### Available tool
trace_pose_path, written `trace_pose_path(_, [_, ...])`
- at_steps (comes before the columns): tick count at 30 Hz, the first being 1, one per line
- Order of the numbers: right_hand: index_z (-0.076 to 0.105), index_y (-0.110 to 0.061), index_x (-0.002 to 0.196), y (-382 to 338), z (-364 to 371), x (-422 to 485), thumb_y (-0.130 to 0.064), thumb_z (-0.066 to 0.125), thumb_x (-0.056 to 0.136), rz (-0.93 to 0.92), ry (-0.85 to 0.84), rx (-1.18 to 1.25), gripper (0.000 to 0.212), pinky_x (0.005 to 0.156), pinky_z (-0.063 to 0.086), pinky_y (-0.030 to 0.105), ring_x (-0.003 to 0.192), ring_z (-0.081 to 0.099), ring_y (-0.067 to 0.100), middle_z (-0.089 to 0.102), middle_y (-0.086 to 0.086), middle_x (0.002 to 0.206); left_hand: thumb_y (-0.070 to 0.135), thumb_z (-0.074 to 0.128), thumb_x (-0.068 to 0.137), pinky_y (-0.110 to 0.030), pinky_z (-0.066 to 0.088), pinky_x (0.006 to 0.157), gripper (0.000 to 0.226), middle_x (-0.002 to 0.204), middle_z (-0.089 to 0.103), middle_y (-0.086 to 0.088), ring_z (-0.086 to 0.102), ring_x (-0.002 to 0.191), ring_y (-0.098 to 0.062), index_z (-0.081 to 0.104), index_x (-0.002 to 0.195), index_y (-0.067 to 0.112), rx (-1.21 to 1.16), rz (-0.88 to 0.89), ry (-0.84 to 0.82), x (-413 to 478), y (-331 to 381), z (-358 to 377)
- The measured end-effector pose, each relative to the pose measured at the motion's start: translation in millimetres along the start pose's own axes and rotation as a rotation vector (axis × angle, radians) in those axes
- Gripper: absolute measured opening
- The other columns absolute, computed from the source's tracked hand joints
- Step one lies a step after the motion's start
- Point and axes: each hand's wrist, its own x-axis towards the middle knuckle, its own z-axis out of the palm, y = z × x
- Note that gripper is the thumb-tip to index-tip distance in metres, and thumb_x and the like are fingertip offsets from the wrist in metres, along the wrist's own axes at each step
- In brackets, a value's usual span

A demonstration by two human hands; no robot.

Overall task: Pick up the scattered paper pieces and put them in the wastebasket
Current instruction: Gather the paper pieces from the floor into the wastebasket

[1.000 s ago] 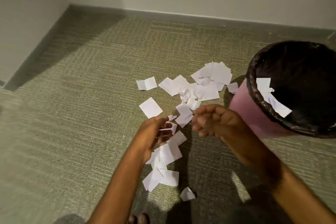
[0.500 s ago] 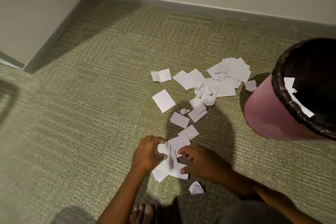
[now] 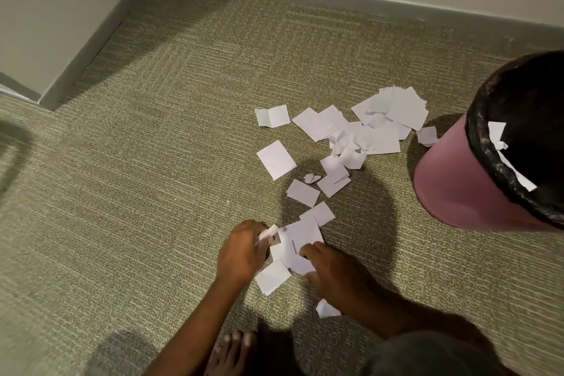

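Head view: left hand [image 3: 241,253] pinches one scrap [image 3: 269,231]; right hand [image 3: 332,272] seemingly presses paper pieces [image 3: 300,238].

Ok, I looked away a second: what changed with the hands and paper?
Both hands came down onto the near white paper pieces on the green carpet: the left hand pinches a white scrap, the right hand touches them. The far paper pile and the pink wastebasket with black liner stayed put.

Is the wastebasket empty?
No, a few white paper pieces lie inside the wastebasket, against its black liner.
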Motion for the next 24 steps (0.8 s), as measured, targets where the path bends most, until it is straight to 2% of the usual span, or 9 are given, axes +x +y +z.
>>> trace_pose_path(2, [0.071, -0.022, 0.115, 8, -12, -2, -0.022, 0.082, 0.085, 0.038, -0.040, 0.048, 0.032, 0.078, 0.054, 0.038, 0.101, 0.068, 0.026, 0.070, -0.001, 0.111, 0.030, 0.071, 0.100, -0.033, 0.045, 0.063, 0.009, 0.091, 0.061, 0.008, 0.060, 0.081, -0.017, 0.066, 0.094, 0.026, -0.055, -0.030, -0.015, 0, 1, -6])
trace_pose_path(4, [0.070, -0.031, 0.108, 14, -27, -5, -0.031, 0.079, 0.086, 0.103, -0.079, 0.113, 0.024, 0.080, 0.054, 0.036, 0.100, 0.067, 0.018, 0.069, -0.011, 0.108, 0.032, 0.071, 0.100, -0.034, 0.049, 0.067, 0.012, 0.094, 0.062, 0.006, 0.062, 0.083, -0.018, 0.064, 0.093, 0.026, -0.106, -0.030, -0.079, -2, 0, -9])
trace_pose_path(7, [0.065, -0.041, 0.100, 22, -47, -11, -0.048, 0.084, 0.074, 0.228, -0.223, 0.225, 0.033, 0.074, 0.058, 0.032, 0.084, 0.067, -0.002, 0.071, -0.025, 0.093, 0.035, 0.074, 0.098, -0.034, 0.052, 0.078, 0.021, 0.112, 0.057, 0.003, 0.062, 0.096, -0.020, 0.070, 0.115, 0.024, -0.073, -0.026, -0.228, -13, -3, -4])
trace_pose_path(10, [0.066, -0.053, 0.108, 18, -61, -21, -0.050, 0.087, 0.067, 0.193, -0.435, 0.250, 0.046, 0.076, 0.062, 0.032, 0.082, 0.070, -0.007, 0.073, -0.034, 0.094, 0.035, 0.068, 0.098, -0.039, 0.057, 0.084, 0.035, 0.122, 0.049, 0.001, 0.059, 0.108, -0.025, 0.067, 0.132, 0.026, 0.061, -0.002, -0.280, -33, -6, 15])
trace_pose_path(14, [0.061, -0.040, 0.117, 5, -56, -34, -0.042, 0.087, 0.074, 0.015, -0.480, 0.099, 0.050, 0.077, 0.051, 0.029, 0.101, 0.068, 0.004, 0.073, -0.019, 0.112, 0.039, 0.056, 0.104, -0.044, 0.053, 0.100, 0.049, 0.151, 0.033, -0.009, 0.043, 0.135, -0.029, 0.047, 0.149, 0.021, 0.259, -0.004, -0.280, -55, 7, 34])
trace_pose_path(16, [0.060, -0.032, 0.117, -4, -51, -37, -0.037, 0.084, 0.080, -0.046, -0.437, 0.035, 0.045, 0.078, 0.039, 0.030, 0.115, 0.063, 0.011, 0.068, -0.014, 0.122, 0.043, 0.052, 0.106, -0.043, 0.047, 0.104, 0.048, 0.151, 0.032, -0.005, 0.039, 0.135, -0.025, 0.043, 0.148, 0.021, 0.289, -0.020, -0.249, -63, 18, 38])
trace_pose_path(19, [0.059, -0.030, 0.126, -10, -41, -40, -0.034, 0.080, 0.085, -0.074, -0.421, -0.063, 0.046, 0.087, 0.038, 0.031, 0.127, 0.056, 0.014, 0.059, -0.012, 0.132, 0.046, 0.051, 0.106, -0.040, 0.042, 0.106, 0.047, 0.149, 0.033, -0.003, 0.038, 0.133, -0.024, 0.041, 0.145, 0.021, 0.317, -0.032, -0.201, -70, 23, 43])
trace_pose_path(21, [0.060, -0.029, 0.126, -15, -34, -44, -0.033, 0.079, 0.085, -0.096, -0.421, -0.101, 0.046, 0.093, 0.044, 0.035, 0.125, 0.057, 0.020, 0.056, -0.008, 0.133, 0.045, 0.054, 0.105, -0.039, 0.041, 0.108, 0.049, 0.153, 0.033, -0.003, 0.038, 0.135, -0.024, 0.041, 0.145, 0.020, 0.316, -0.034, -0.182, -73, 23, 45])
trace_pose_path(24, [0.062, -0.030, 0.109, -11, -15, -52, -0.035, 0.087, 0.067, -0.118, -0.385, -0.148, 0.049, 0.077, 0.057, 0.041, 0.104, 0.067, 0.023, 0.059, -0.006, 0.116, 0.044, 0.060, 0.102, -0.039, 0.045, 0.107, 0.048, 0.149, 0.040, -0.004, 0.043, 0.131, -0.024, 0.046, 0.140, 0.017, 0.280, -0.023, -0.150, -75, 17, 50])
